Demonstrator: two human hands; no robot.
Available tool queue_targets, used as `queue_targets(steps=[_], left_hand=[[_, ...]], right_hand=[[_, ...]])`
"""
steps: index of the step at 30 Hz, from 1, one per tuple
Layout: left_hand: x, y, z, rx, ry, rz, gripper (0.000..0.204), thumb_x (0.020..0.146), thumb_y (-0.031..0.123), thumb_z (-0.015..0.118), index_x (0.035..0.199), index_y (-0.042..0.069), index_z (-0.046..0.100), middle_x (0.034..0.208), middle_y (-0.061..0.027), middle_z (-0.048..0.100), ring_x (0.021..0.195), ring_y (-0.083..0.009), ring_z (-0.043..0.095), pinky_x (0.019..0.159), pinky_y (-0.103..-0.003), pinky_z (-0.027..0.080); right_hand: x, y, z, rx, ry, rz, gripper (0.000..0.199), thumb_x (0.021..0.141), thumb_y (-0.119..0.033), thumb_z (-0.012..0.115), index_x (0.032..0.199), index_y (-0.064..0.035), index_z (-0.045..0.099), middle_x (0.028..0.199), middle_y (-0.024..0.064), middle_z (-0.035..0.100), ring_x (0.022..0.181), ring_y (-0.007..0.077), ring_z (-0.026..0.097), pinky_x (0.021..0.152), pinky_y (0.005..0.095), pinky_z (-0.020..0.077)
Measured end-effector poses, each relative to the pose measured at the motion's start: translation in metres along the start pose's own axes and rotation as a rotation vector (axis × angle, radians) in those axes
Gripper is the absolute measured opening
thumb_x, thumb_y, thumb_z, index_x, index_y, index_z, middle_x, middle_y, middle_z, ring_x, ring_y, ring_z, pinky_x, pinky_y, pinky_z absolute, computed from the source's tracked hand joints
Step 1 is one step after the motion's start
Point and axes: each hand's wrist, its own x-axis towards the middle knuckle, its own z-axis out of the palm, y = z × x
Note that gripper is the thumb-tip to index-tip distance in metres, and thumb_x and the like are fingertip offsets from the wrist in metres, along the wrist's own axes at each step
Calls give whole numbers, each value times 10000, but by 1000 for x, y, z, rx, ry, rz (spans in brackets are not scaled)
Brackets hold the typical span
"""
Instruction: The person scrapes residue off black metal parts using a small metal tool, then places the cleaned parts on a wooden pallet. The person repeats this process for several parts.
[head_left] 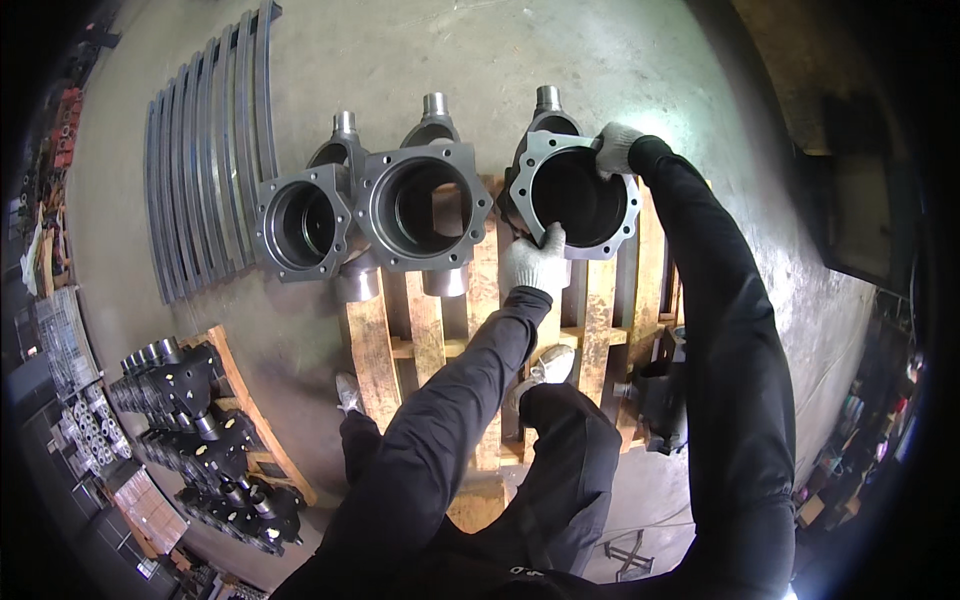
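In white knit gloves, both my hands are on a large grey metal housing (pixel 523 192) with a wide round bore and a bolt-holed flange facing up. My left hand (pixel 538 262) grips the near left edge of the flange, its thumb over the rim. At the far right edge my right hand (pixel 617 150) is closed over the rim, its fingertips partly hidden by the bore. Two similar housings stand to the left, a middle one (pixel 376 226) and a leftmost one (pixel 267 228), touching or nearly so. Each has a short machined pipe end at the far side.
The housings stand on a wooden pallet (pixel 600 300), and my shoe (pixel 553 364) is on its slats. Long metal bars (pixel 205 160) lie on the floor at far left. A second pallet (pixel 255 420) bears several dark castings (pixel 190 385). Another dark part (pixel 660 400) sits near my right arm.
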Motion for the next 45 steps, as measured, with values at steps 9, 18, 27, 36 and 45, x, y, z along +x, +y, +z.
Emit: queue_targets(steps=[9, 18, 27, 36, 45], left_hand=[[-1, -1, -6, -10, -17, -15, 555, 877, 584, 665, 866, 40, 776, 750, -199, 722, 773, -406, 718, 700, -470, 554], [4, -4, -5, 42, -39, -10, 633, 891, 642, 634, 883, 23, 767, 781, -227, 722, 826, -427, 713, 746, -479, 550], [-44, -29, -45, 406, -171, 569, 582, 978, 543, 582, 911, -21, 710, 819, -205, 710, 782, -309, 695, 752, -424, 544], [-223, 147, -133, -409, -1000, 1174, 635, 786, -64, 764, 1373, 12, 534, 1098, -49, 643, 1076, -161, 600, 956, -322, 508], [-309, 243, 8, -307, -1254, 1517, 677, 795, -38, 775, 1410, 27, 500, 1190, -73, 600, 1150, -186, 563, 1008, -345, 472]], right_hand=[[3, -7, 1, 38, -16, -38, 343, 616, -122, 770, 950, -47, 786, 861, 188, 746, 827, 302, 734, 748, 390, 575], [-17, -19, 1, -46, 146, 14, 1002, 680, -192, 786, 1564, -41, 338, 1280, 313, 629, 1181, 376, 649, 972, 426, 542], [-267, 66, 274, 710, 859, 605, 619, 840, -276, 710, 1383, -36, 532, 1115, 272, 695, 1059, 440, 670, 911, 475, 542], [-596, -99, 609, 1068, 106, 1429, 648, 798, -263, 716, 1359, 12, 544, 1237, 232, 688, 1170, 364, 660, 1009, 419, 523], [-567, -55, 613, 1241, 275, 1222, 485, 848, -235, 702, 1272, -21, 603, 1129, 211, 723, 1046, 378, 702, 915, 425, 561]])
